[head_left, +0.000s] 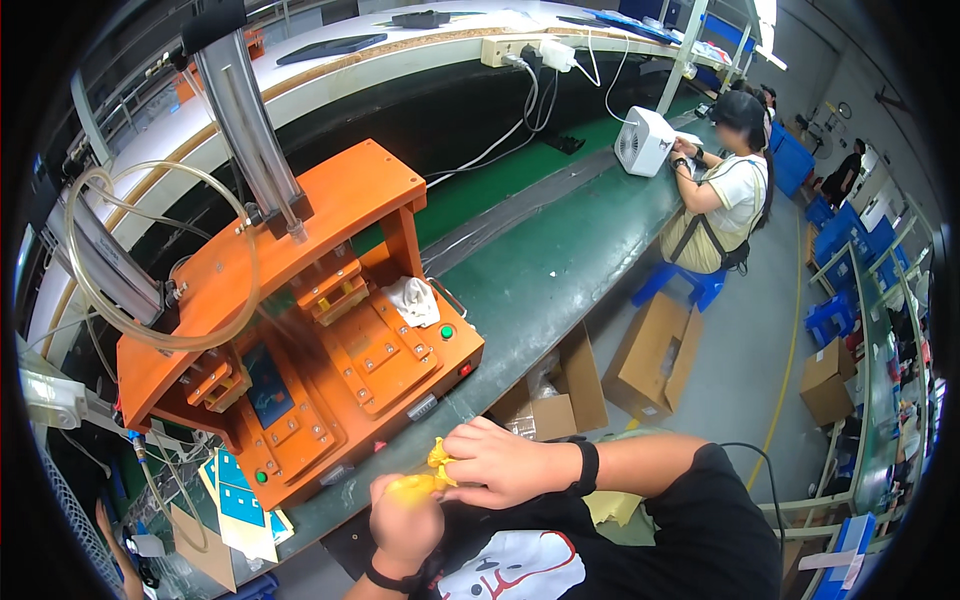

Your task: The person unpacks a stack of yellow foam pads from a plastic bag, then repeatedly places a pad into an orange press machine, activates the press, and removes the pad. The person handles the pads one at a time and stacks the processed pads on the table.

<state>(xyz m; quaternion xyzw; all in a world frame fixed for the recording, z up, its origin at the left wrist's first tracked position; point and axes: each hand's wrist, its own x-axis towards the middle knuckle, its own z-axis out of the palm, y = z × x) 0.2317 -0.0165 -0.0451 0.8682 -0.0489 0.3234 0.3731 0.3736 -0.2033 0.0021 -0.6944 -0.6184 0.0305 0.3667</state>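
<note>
Yellow thing (413,488) is gripped between the left hand (405,525), curled round its left side, and right hand (505,465), pinching from the right; orange press (310,345)'s off far-left.

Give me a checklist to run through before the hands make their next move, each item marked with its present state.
1. Grip on the yellow material: ok; the left hand and right hand both hold it.
2. Yellow material in one piece: cannot tell; the fingers cover part of it.
3. Hands outside the orange press: ok; both are in front of it.
4. Press bed free of loose cloth: not ok; a white cloth lies at its right side.
5. Right green button uncovered: ok; nothing lies over it.
6. Press power: cannot tell; the red switch shows, but not its setting.
</note>
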